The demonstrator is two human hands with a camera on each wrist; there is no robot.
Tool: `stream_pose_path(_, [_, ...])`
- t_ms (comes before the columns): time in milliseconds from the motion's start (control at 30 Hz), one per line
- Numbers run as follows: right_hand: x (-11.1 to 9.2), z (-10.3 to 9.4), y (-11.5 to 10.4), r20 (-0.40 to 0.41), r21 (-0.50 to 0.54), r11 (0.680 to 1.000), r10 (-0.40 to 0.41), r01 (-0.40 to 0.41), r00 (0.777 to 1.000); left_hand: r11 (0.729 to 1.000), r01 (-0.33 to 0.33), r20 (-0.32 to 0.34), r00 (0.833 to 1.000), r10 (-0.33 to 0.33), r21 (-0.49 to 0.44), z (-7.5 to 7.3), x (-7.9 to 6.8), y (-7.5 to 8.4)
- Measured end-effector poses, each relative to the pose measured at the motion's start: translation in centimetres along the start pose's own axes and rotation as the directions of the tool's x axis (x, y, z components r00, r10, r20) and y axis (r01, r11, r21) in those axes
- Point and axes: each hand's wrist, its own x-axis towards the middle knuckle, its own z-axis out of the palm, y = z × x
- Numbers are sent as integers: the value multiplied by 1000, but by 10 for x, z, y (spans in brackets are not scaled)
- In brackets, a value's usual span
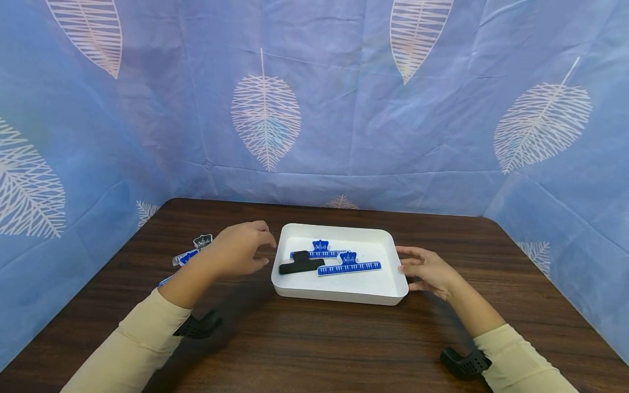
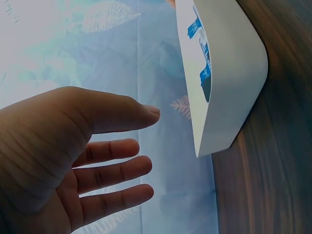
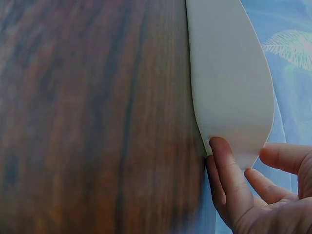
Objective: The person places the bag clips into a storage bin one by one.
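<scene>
Backing the dark wooden table point(image 1: 334, 344), leaf-print blue cloth point(image 1: 354, 125) faces hands point(image 1: 241, 248) point(image 1: 431, 271), left released, right touching white tray point(image 1: 339, 295)

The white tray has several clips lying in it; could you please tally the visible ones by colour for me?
Blue-and-white clips: 2
Black clip: 1
Total: 3 clips visible in the white tray

A dark brown, wood-grained worktop point(image 1: 304, 344) has rounded far corners. Behind it and along both sides hangs a blue, creased fabric backdrop point(image 1: 339, 123) printed with white, net-veined leaf motifs point(image 1: 266, 117); a horizontal crease crosses its rear part.
</scene>
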Motion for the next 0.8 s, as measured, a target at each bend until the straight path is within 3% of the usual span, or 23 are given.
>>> stream_pose_path(300, [0,-1,1,6,2,1000,-1,1,1000,1000,3,-29,1000,-3,-7,-3,-12,-15])
stream_pose_path(800, [-1,-1,0,7,-3,1000,-4,4,1000,995,90,-40,995,-91,-40,-8,-31,-41])
